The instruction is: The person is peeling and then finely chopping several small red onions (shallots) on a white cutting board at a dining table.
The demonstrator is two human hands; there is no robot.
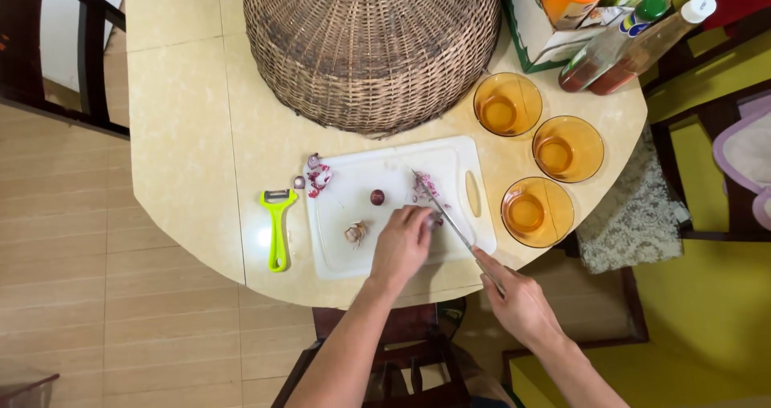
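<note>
On a white cutting board (361,167), my left hand (400,244) pins down a small purple shallot (434,221) with its fingertips. My right hand (514,295) grips the handle of a knife (443,212) whose blade runs up and left across the board, right beside the shallot. A little pile of chopped purple pieces (426,186) lies by the blade tip. Another whole shallot (377,197) sits mid-board, and a garlic clove (356,232) lies just left of my left hand.
Purple peelings (317,175) lie at the board's left corner, with a lime-green peeler (278,230) further left. Three amber glass bowls (568,148) stand to the right. A big wicker dome (371,46) and bottles in a box (618,22) fill the far side. A wooden chair (385,360) is below me.
</note>
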